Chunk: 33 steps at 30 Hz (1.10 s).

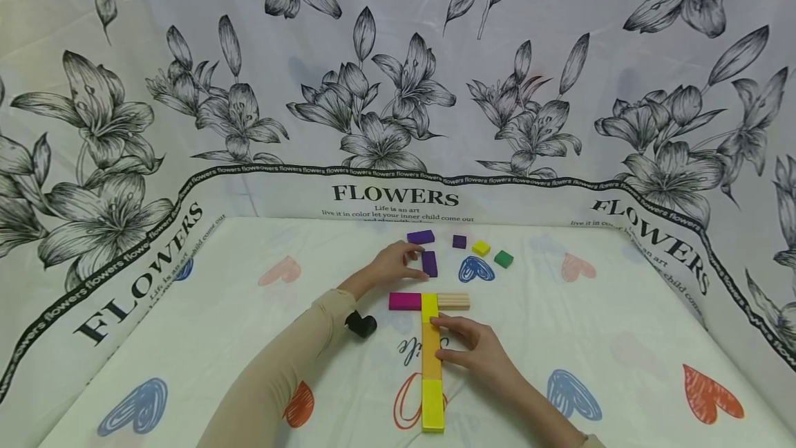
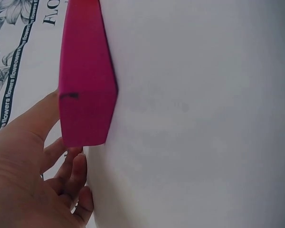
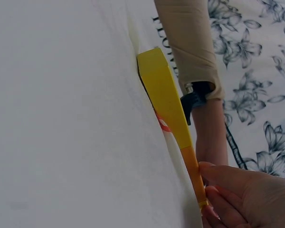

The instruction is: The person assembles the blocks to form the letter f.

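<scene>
My left hand (image 1: 393,265) pinches the ends of a purple wooden block (image 1: 430,264) between thumb and fingertips; the left wrist view hides this grip behind a magenta block (image 2: 85,61). Below it, a T of blocks lies on the cloth. Its crossbar has the magenta block at left and a ridged bare-wood piece (image 1: 454,301) at right. The stem runs toward me: a yellow block (image 1: 430,304), an orange section (image 1: 431,355) and another yellow block (image 1: 432,406). Against the stem's right side, the thumb and fingertips of my right hand (image 1: 481,351) touch the orange section.
Beyond the left hand lies another purple block (image 1: 420,236). To its right sit a dark purple block (image 1: 459,242), a yellow one (image 1: 481,248) and a green one (image 1: 504,258). A black wrist device (image 1: 362,324) is on the left sleeve. Heart-printed white cloth (image 1: 205,337) covers the table.
</scene>
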{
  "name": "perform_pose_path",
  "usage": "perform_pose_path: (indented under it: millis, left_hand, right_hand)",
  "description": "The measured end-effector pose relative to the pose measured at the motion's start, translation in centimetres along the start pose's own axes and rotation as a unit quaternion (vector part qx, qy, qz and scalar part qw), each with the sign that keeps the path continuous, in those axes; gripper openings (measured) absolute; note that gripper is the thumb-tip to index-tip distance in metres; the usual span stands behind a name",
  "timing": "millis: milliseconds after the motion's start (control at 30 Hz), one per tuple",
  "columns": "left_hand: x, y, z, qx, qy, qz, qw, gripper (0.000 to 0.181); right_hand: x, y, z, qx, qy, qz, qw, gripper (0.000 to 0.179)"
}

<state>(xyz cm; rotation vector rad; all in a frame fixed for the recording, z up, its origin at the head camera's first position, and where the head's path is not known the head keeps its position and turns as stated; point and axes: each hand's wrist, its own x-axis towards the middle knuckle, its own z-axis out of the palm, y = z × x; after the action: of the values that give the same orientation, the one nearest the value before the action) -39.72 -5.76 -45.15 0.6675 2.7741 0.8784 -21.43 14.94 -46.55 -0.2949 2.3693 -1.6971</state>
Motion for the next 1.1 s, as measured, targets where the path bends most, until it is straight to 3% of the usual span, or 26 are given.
perform_pose_path:
  millis: [567,1100]
  left_hand:
    - [-0.1,-0.6,0.1,-0.025,0.006,0.005,0.9997,0.065]
    - [-0.9,-0.2,0.4,-0.037,-0.013,0.017,0.9991,0.063]
  right_hand:
    - [0.0,-0.5,0.3,-0.006,0.002,0.005,1.0000,0.048]
    - [-0.1,-0.7,0.2,0.013,0.004,0.004,0.9999,0.049]
